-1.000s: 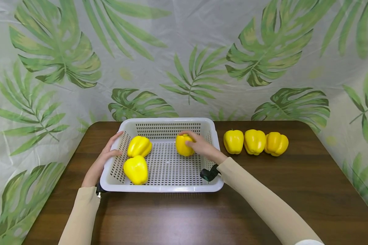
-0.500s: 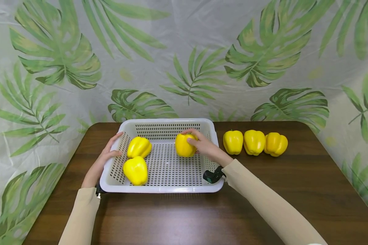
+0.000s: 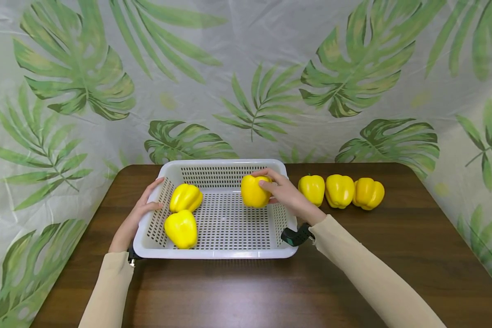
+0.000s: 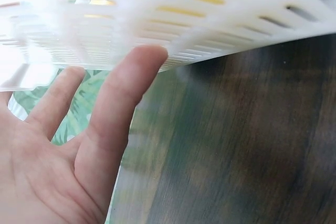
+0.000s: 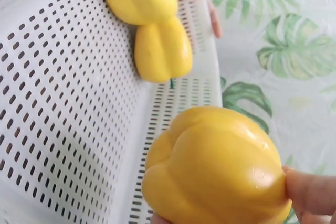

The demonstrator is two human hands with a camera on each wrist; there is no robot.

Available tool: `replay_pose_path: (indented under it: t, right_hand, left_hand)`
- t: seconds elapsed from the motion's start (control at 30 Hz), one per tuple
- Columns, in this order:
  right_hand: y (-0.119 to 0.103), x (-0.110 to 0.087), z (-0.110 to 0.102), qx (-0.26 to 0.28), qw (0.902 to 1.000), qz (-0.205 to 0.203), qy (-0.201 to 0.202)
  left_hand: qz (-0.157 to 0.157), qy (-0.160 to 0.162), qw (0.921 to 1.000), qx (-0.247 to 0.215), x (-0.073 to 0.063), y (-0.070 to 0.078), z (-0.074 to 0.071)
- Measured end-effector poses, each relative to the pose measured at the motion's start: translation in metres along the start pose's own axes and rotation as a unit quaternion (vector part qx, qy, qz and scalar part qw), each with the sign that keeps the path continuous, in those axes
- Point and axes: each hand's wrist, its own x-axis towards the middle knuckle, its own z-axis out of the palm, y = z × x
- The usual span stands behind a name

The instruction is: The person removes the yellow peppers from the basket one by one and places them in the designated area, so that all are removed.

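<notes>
My right hand (image 3: 284, 191) grips a yellow bell pepper (image 3: 255, 191) over the right part of the white plastic basket (image 3: 217, 253). In the right wrist view this bell pepper (image 5: 215, 166) appears large, with fingertips at its side and lower edge. Two more yellow bell peppers, an upper one (image 3: 186, 197) and a lower one (image 3: 181, 229), lie at the basket's left end. On that side, my left hand (image 3: 137, 212) touches the outer wall with spread fingers. The left wrist view shows the thumb (image 4: 113, 108) extended against the perforated wall (image 4: 210, 30).
Right of the basket, three yellow bell peppers stand in a row: left (image 3: 311, 190), middle (image 3: 339, 191) and right (image 3: 369, 193). The dark wooden table (image 3: 229, 291) bears everything. A leaf-patterned cloth (image 3: 262, 86) hangs behind it.
My right hand has raised the bell pepper a little from the basket's floor and shifted it rightward. My left hand stays at the basket's left side.
</notes>
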Motion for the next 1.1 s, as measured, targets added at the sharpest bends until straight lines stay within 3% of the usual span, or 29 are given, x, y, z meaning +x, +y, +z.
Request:
replay_pose_path:
  t: [0.53, 1.1]
  right_hand:
    - [-0.01, -0.02, -0.019, 0.008, 0.9994, -0.033, 0.0]
    - [0.005, -0.038, -0.048, 0.005, 0.9983, -0.052, 0.025]
  left_hand:
    - [-0.004, 0.002, 1.0, 0.005, -0.001, 0.001, 0.001]
    - [-0.005, -0.002, 1.0, 0.0, -0.001, 0.001, 0.001]
